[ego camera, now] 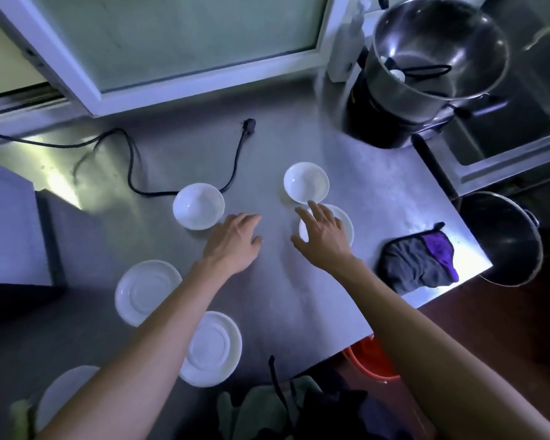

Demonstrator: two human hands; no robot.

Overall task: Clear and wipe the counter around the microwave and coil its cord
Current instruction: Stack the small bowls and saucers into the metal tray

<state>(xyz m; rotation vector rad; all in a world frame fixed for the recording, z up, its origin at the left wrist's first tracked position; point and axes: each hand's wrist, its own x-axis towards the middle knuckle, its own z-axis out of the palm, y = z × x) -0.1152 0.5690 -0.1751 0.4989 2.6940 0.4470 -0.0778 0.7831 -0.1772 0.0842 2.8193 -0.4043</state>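
From the head view, both hands were held out over the steel counter (299, 296). The left hand (234, 241) was loosely open beside a white bowl (198, 206), touching nothing. The right hand (323, 238) had its fingers spread over a second bowl (346, 223), likely to lift it. The black cord (134, 166) lay uncoiled near the microwave (10, 233). A grey cloth (418, 262) waited at the right edge, likely for wiping.

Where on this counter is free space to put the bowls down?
Bare steel lies between the plug, the far bowl and the pot, and between the right hand and the cloth. Crowded: the near-left plates.
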